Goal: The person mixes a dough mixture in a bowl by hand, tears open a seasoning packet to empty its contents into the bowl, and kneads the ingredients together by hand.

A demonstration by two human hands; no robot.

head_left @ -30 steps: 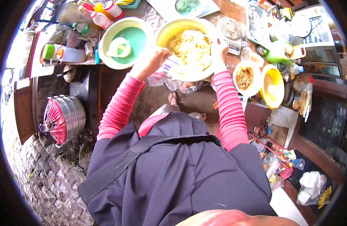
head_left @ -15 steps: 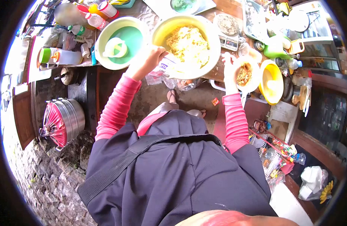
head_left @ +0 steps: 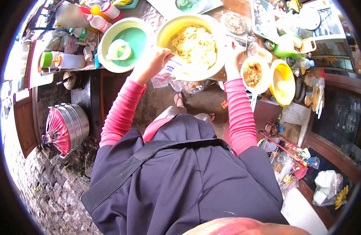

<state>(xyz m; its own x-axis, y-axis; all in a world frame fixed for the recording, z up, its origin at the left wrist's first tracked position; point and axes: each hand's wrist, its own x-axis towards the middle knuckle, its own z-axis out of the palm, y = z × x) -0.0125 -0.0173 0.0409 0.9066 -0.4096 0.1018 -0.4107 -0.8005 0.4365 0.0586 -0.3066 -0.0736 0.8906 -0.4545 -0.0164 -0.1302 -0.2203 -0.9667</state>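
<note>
A large pale yellow basin (head_left: 163, 37) holds a heap of noodle-like food (head_left: 196, 45). My left hand (head_left: 153, 62) is closed on a printed plastic packet (head_left: 173, 67) at the basin's near left rim. Right of the basin is my right hand (head_left: 233, 58), its fingers bent and partly washed out by glare, so what they hold, if anything, is unclear. Close to its right sits a white handled strainer or bowl (head_left: 264, 80) with brown fried bits (head_left: 253, 75). A scale (head_left: 243, 38) carrying a round plate of pale food (head_left: 234, 23) stands just beyond that hand.
Left of the large basin is a round basin (head_left: 103, 47) of green liquid with a floating cup (head_left: 119, 50). A yellow bowl (head_left: 283, 98) stands at the right edge. Bottles (head_left: 98, 22) crowd the back left. A metal steamer pot (head_left: 76, 123) is below, left.
My right hand has left the basin's right rim, moved right toward the bowl of fried bits, then come back left a little. My left hand stays with the packet, shifted slightly left.
</note>
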